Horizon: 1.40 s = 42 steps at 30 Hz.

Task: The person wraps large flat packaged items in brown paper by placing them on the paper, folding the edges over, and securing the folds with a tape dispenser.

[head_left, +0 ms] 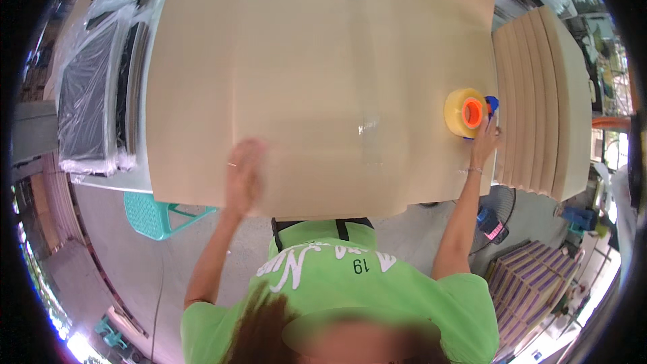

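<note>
A large brown cardboard sheet (296,81) lies flat across the table in front of me. A clear strip of tape (369,128) runs along it, right of the middle, with shiny spots. At its right edge stands a tape dispenser (458,114) with a yellowish roll, an orange hub and blue parts. My right hand (484,140) is closed at the dispenser's near right side, its fingers by the blue part. My left hand (247,172) is over the sheet's near edge, left of the middle, smeared by motion. I cannot make out its fingers.
Folded cardboard (539,108) is stacked to the right of the sheet. Plastic-wrapped dark panels (91,94) stand at the table's left. A green stool (158,216) is under the near left edge, and a fan (499,212) stands on the floor at the right.
</note>
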{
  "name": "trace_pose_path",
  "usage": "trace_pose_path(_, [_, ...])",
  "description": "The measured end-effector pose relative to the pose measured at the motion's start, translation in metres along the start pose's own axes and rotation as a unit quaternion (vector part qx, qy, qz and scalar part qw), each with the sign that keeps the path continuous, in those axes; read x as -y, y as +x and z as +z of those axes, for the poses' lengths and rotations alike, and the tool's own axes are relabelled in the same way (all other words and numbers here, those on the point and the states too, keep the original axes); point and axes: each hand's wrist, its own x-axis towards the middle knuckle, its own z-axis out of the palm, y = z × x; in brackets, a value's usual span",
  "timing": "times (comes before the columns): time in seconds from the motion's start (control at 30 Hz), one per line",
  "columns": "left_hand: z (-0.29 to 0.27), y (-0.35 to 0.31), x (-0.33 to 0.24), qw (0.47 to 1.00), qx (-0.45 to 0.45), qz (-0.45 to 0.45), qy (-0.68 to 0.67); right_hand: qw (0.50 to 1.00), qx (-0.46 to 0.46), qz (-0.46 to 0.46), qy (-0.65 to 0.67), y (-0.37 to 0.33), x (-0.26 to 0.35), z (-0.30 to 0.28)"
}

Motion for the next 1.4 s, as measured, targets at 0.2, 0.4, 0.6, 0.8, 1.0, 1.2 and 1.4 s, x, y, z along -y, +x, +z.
trace_pose_path(0.2, [-0.055, -0.028, 0.02, 0.957, 0.184, -0.009, 0.224, 0.802, 0.198, -0.484, 0.289, -0.039, 0.054, -0.057])
trace_pose_path(0.4, [-0.061, -0.012, 0.043, 0.877, 0.332, 0.116, 0.326, 0.671, 0.28, -0.673, 0.138, -0.033, 0.096, -0.085])
trace_pose_path(0.6, [-0.06, 0.012, 0.061, 0.841, 0.348, 0.224, 0.348, 0.634, 0.271, -0.707, 0.155, -0.044, 0.106, -0.066])
trace_pose_path(0.8, [-0.043, 0.02, 0.075, 0.889, 0.288, 0.231, 0.269, 0.664, 0.266, -0.667, 0.206, -0.057, 0.1, -0.053])
trace_pose_path(1.0, [0.006, 0.02, 0.085, 0.946, 0.071, 0.237, 0.208, 0.785, 0.168, -0.485, 0.347, -0.104, 0.116, -0.047])
trace_pose_path(1.2, [0.03, -0.032, 0.044, 0.984, -0.153, -0.082, 0.044, 0.89, 0.16, -0.125, 0.409, -0.178, 0.122, -0.068])
trace_pose_path(1.4, [-0.012, -0.088, 0.072, 0.986, 0.121, 0.057, 0.101, 0.802, 0.215, -0.442, 0.338, -0.171, 0.049, -0.057])
